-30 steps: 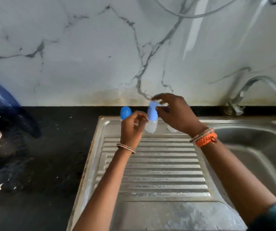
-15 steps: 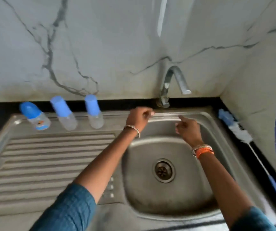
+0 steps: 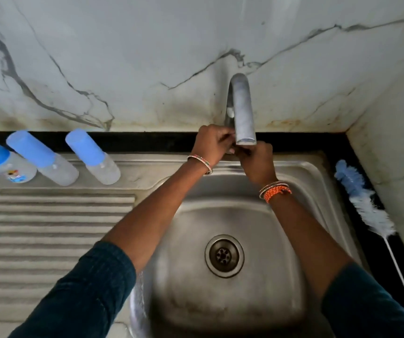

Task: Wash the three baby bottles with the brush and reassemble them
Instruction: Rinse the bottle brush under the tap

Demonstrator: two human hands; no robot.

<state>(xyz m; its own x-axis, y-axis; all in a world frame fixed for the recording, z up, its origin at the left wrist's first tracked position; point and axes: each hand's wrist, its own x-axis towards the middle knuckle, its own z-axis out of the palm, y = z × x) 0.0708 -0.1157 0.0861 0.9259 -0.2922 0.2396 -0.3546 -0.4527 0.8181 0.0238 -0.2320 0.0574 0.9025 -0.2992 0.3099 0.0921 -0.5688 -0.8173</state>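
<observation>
Three clear plastic baby bottles with blue caps stand in a row along the back ledge of the stainless steel sink [image 3: 301, 167], left of the basin: the left bottle [image 3: 6, 162], which carries a coloured print, the middle bottle [image 3: 45, 162] and the right bottle [image 3: 93, 158]. All three are capped and none is touched. The ribbed draining board [image 3: 50, 240] lies in front of them.

Both hands meet under the spout of the curved grey metal tap [image 3: 241, 111], at the back of the basin. The left hand [image 3: 212, 145] has its fingers curled, fingertips towards the tap base. The right hand [image 3: 257, 162] is close against it, fingers bent inward. The spout hides the contact, so whether either hand grasps anything cannot be told. No water stream is discernible.

The long bottle brush with blue and white bristles and a thin white handle [image 3: 366, 206] lies on the dark counter right of the sink, well apart from the hands. The round drain [image 3: 224, 256] sits in the basin floor.
</observation>
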